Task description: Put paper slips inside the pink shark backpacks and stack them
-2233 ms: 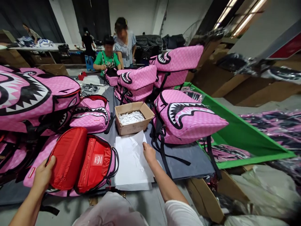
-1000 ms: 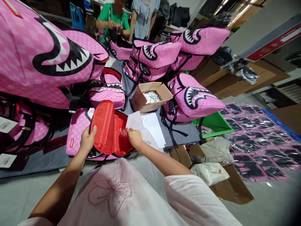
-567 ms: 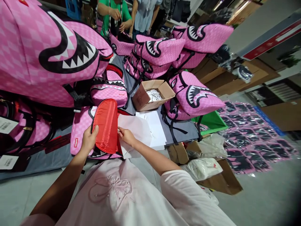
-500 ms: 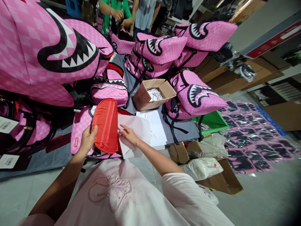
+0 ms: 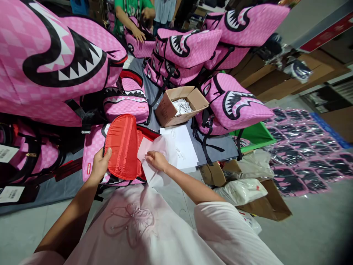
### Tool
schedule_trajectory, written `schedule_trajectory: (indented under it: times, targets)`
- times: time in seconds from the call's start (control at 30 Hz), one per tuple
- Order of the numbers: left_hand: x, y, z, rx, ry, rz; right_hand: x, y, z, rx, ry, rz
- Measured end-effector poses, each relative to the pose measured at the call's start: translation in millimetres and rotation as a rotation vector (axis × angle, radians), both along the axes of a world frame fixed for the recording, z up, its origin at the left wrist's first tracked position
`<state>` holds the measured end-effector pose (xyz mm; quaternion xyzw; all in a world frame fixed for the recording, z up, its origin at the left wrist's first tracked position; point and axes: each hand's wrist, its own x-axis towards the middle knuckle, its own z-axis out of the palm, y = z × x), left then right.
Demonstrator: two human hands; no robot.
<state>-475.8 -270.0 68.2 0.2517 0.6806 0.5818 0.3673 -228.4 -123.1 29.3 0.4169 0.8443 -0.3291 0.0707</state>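
A pink shark-mouth backpack lies open on the grey table in front of me, its red lining showing. My left hand grips the lower edge of the raised red front flap and holds it up. My right hand rests with fingers curled on a sheet of white tissue paper that lies partly inside the open backpack, against the red lining. More white sheets lie flat just to the right.
A cardboard box of small white packets stands behind the sheets. Pink shark backpacks are piled left, behind and right. Two people work at the table's far end. Boxes and plastic-wrapped bags cover the floor at right.
My right hand carried a white sheet from the stack to the open backpack and now presses it against the lining. My left hand raised the red flap upright.
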Motion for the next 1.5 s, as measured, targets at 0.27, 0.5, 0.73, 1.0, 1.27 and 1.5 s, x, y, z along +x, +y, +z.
schedule_trajectory:
  times: [0.27, 0.5, 0.73, 1.0, 1.27, 1.5]
  targets:
    - [0.4, 2.6, 2.1, 0.001, 0.008, -0.003, -12.1, -33.2, 18.4, -0.060, -0.280, -0.130]
    - [0.0, 0.7, 2.3, 0.015, -0.002, -0.020, -5.5, -19.5, 0.5, -0.556, 0.210, -0.255]
    - [1.3, -0.5, 3.3, 0.016, 0.002, -0.030, -16.6, -40.9, -44.0, 0.301, -0.109, 0.113]
    - [2.0, -6.5, 4.5, 0.010, -0.004, -0.017, -23.8, 21.9, -42.4, 0.111, -0.342, 0.258]
    - [2.2, -6.1, 5.9, 0.022, 0.004, -0.045, -28.2, 57.2, -34.8, 0.524, -0.343, 0.647]
    - [7.4, -5.1, 8.9, 0.020, -0.010, -0.013, -34.7, 50.1, -46.8, 0.675, -0.479, 0.681]
